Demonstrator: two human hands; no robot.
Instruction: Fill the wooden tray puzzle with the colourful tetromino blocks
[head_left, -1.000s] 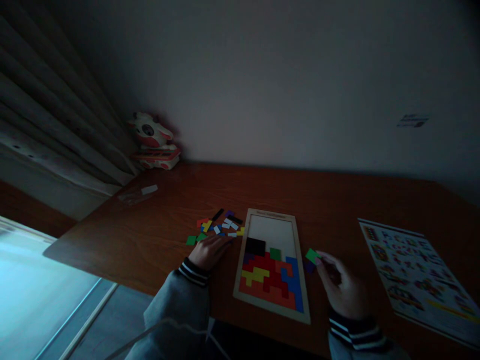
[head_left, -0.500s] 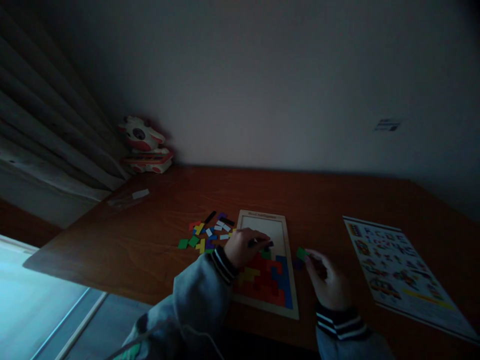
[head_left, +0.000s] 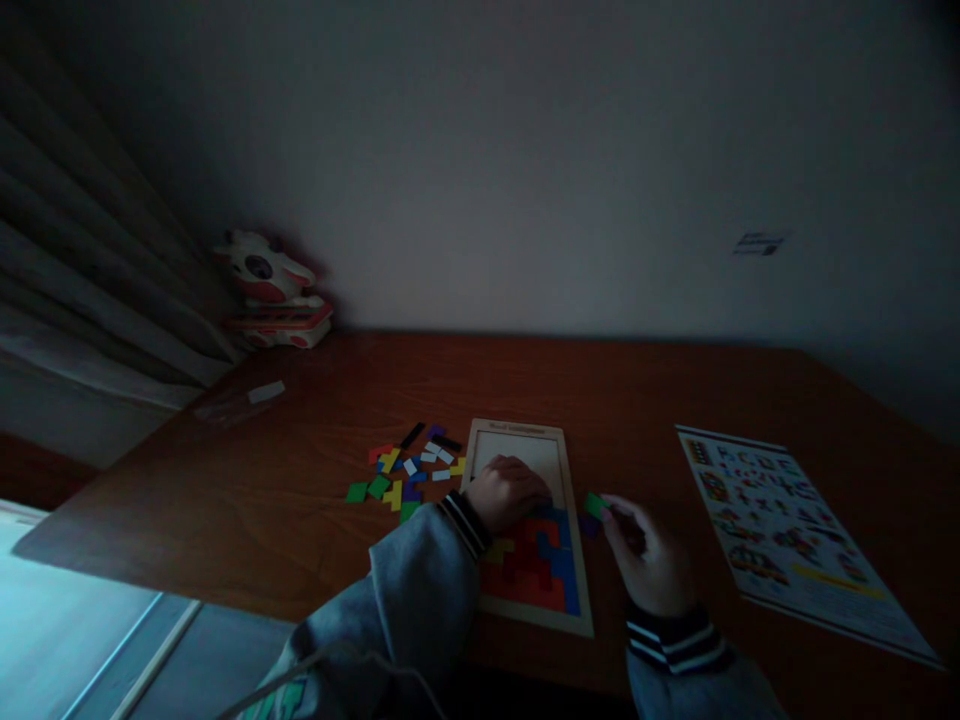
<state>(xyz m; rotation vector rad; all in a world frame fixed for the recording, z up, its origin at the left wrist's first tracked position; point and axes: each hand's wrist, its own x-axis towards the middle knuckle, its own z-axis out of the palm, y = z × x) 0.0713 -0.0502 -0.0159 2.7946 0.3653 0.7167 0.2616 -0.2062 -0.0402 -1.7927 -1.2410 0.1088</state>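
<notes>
A dim room, seen from above a brown wooden worktop (head_left: 300, 500). Its near edge runs from the lower left of the frame toward the bottom centre, and its far edge meets a pale wall across the middle.

Just below centre lies a puzzle tray (head_left: 574, 560) with a light wooden rim. Its long axis runs away from the viewer and leans slightly left, with one short end toward the wall. The near half is packed with red, yellow and blue pieces; the far half is bare and pale.

The left hand (head_left: 511, 493) rests on the middle of the tray, knuckles up, fingers curled down onto the pieces; whether they grip anything cannot be told.

The right hand (head_left: 646, 560) sits just right of the tray's rim. Its fingers (head_left: 616, 508) pinch a small green piece (head_left: 596, 504) at their tips, held close beside the rim and tilted.

A scatter of loose pieces (head_left: 409, 468), green, yellow, blue, white, black and red, lies left of the tray's far end.

A printed sheet (head_left: 780, 530) lies well apart at the right of the frame, its long axis slanting toward the lower right corner. Bare wood lies open between sheet and tray, and beyond the tray up to the wall.

A red and white toy (head_left: 266, 285) sits at the far left corner of the worktop, beside a curtain (head_left: 90, 280) at the upper left.
</notes>
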